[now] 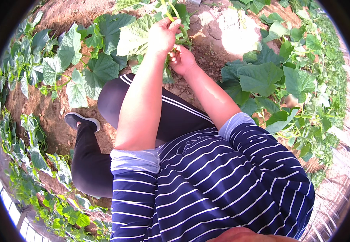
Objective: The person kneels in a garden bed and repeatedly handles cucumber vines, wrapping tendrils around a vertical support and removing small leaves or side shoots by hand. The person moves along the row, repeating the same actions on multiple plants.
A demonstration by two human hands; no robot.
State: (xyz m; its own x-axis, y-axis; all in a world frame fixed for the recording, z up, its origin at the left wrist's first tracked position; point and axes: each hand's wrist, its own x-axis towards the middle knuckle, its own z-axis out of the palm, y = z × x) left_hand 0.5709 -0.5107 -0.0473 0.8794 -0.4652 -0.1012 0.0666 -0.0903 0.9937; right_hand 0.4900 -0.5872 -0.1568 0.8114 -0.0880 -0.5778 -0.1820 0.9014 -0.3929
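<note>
At the top of the view, my left hand (163,34) pinches the pale green stem of a cucumber vine (175,11) between thumb and fingers. Just below and to its right, my right hand (183,60) has its fingers curled against a lower, thin part of the same vine. What exactly lies between those fingertips is too small to tell. A broad, sunlit leaf (135,35) spreads to the left of my left hand and is partly covered by it. More stems and leaves hang beneath both hands, partly hidden by them.
Leafy cucumber plants (261,78) grow on the right, and another row (97,68) runs along the left. Brown, clumpy soil (206,65) lies between them. My bent leg (181,118) is under my forearms; my shoe (82,120) rests on soil at the left.
</note>
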